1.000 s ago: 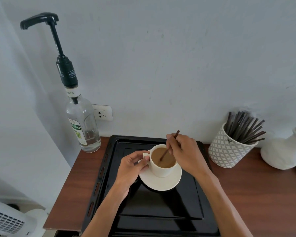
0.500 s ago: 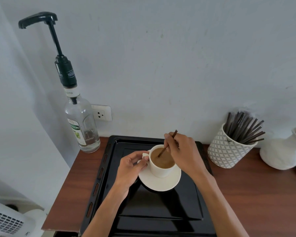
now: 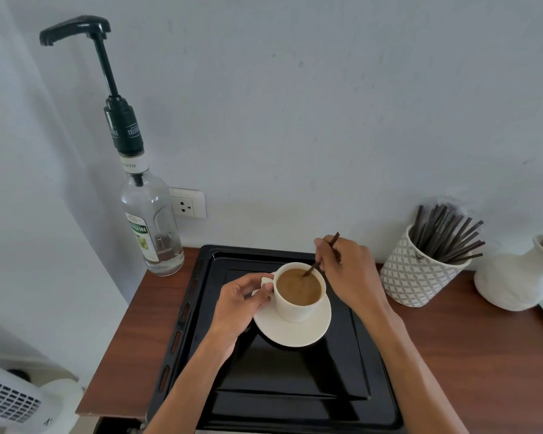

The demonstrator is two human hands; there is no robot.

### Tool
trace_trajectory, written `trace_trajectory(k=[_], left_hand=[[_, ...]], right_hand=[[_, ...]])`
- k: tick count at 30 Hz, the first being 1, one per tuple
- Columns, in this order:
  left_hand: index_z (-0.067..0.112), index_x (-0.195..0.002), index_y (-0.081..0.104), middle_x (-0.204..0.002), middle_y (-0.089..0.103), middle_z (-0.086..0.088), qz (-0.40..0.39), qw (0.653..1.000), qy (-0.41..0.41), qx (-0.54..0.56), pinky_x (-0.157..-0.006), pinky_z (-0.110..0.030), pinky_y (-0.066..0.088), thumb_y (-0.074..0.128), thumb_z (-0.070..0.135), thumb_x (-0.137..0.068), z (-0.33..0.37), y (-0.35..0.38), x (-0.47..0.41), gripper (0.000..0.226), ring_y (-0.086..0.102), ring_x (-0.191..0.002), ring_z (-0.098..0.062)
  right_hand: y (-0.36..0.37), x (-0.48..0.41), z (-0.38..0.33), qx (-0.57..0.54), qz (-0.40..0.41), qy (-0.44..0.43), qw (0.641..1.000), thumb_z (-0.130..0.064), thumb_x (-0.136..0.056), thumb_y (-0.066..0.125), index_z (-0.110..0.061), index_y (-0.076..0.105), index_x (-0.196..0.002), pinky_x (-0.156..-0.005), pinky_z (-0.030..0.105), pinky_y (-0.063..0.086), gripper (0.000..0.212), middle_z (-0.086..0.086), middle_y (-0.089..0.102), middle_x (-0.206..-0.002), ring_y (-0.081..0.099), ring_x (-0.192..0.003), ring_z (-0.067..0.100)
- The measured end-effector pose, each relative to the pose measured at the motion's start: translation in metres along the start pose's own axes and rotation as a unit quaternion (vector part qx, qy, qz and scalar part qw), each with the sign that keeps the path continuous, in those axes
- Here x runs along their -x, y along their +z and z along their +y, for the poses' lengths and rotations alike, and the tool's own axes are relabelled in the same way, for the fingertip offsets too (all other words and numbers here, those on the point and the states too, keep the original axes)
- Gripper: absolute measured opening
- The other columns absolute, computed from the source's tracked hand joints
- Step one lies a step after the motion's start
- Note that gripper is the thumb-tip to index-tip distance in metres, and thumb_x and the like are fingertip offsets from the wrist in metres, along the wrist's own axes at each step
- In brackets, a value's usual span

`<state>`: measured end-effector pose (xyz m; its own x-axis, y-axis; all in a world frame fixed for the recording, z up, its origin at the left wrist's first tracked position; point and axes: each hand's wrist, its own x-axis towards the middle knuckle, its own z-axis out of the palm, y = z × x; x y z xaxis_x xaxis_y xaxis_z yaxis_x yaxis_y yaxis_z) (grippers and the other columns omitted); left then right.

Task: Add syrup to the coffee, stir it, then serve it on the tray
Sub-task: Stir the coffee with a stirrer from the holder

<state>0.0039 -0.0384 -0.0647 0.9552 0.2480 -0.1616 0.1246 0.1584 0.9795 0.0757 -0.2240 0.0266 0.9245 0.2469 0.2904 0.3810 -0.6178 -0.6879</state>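
A white cup [image 3: 295, 310] full of light brown coffee stands on a white saucer [image 3: 298, 335] in the far half of the black tray [image 3: 295, 399]. My left hand [image 3: 243, 303] pinches the cup's handle on its left side. My right hand [image 3: 350, 274] holds a thin dark stir stick [image 3: 322, 255] with its lower end dipped in the coffee near the cup's far right rim. The clear syrup bottle [image 3: 152, 233] with a tall black pump stands at the table's far left corner, apart from both hands.
A patterned white pot [image 3: 417, 277] full of dark stir sticks stands right of the tray, with a white vase [image 3: 514, 280] beyond it. The wooden table [image 3: 489, 349] ends just left of the tray. A wall socket [image 3: 187, 203] is behind the bottle. A white fan [image 3: 10, 399] sits low left.
The stick's tip has shifted inside the cup from the left part toward the far right rim, with my right hand following. The left hand stays on the handle.
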Motion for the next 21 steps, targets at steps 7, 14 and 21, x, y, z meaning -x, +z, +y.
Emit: trace_trajectory(k=[7, 14, 21], left_hand=[[0.026, -0.1, 0.083, -0.11, 0.083, 0.002, -0.003, 1.0, 0.002, 0.009, -0.108, -0.049, 0.054, 0.073, 0.017, -0.096, -0.001, 0.0, 0.0, 0.014, 0.076, -0.108, -0.018], [0.029, -0.098, 0.083, -0.108, 0.083, 0.003, -0.004, 1.0, -0.006, 0.007, -0.11, -0.049, 0.052, 0.072, 0.016, -0.096, -0.001, -0.002, 0.0, 0.017, 0.076, -0.109, -0.018], [0.027, -0.099, 0.083, -0.107, 0.084, 0.0, -0.007, 1.0, -0.005, 0.018, -0.109, -0.047, 0.053, 0.072, 0.015, -0.096, -0.001, 0.0, -0.002, 0.017, 0.077, -0.107, -0.018]], right_hand=[[0.001, 0.016, 0.01, -0.065, -0.033, 0.038, 0.997, -0.036, -0.104, 0.053, -0.02, 0.062, -0.063, -0.055, 0.018, 0.042, 0.045, -0.001, 0.062, -0.055, 0.052, -0.049, 0.003], [-0.002, 0.012, 0.004, 0.022, 0.038, 0.019, 0.999, -0.033, -0.105, 0.052, -0.013, 0.06, -0.069, -0.054, 0.035, 0.045, 0.043, -0.002, 0.058, -0.052, 0.053, -0.047, 0.015], [0.007, 0.026, 0.001, -0.052, 0.005, 0.05, 0.997, -0.033, -0.103, 0.056, -0.019, 0.065, -0.064, -0.055, 0.025, 0.045, 0.042, 0.001, 0.067, -0.058, 0.059, -0.052, 0.01]])
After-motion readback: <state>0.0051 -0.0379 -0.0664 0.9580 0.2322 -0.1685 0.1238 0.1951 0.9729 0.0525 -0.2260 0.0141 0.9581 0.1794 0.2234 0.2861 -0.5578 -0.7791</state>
